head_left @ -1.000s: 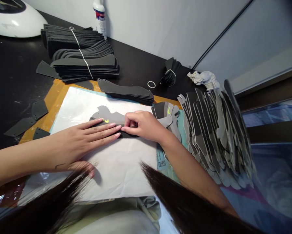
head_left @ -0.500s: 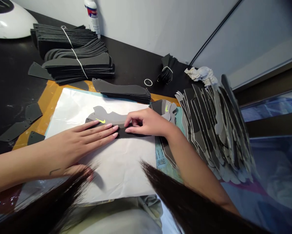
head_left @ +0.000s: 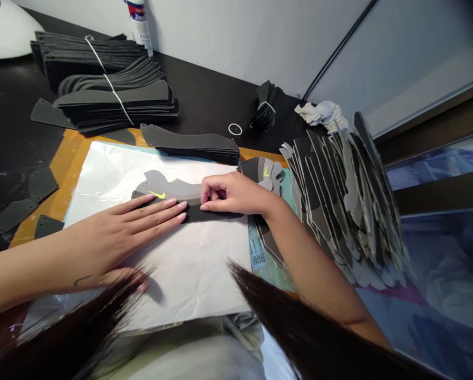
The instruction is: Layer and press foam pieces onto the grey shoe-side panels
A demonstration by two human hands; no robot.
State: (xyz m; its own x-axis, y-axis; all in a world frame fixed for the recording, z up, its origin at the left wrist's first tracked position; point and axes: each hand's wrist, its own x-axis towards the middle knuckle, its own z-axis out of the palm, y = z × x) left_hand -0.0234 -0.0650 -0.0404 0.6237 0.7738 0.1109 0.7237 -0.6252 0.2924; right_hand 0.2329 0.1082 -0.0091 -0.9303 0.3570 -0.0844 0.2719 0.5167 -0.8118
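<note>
Head view: left hand (head_left: 135, 227) lies flat, right hand (head_left: 234, 194) pinches, just apart, both on a dark strip (head_left: 216, 213) along a grey shoe panel (head_left: 169, 184) at twelve o'clock on a white sheet (head_left: 102, 182); even pressure should keep edges aligned.

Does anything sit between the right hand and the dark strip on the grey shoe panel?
Nothing visible does: the right hand rests directly on the dark strip, and the left hand lies flat on the grey shoe panel right beside it.

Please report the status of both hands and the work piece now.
Left hand flat on grey shoe panel. Right hand curled at dark strip. Hair across lower view, partly hiding left thumb.
</note>
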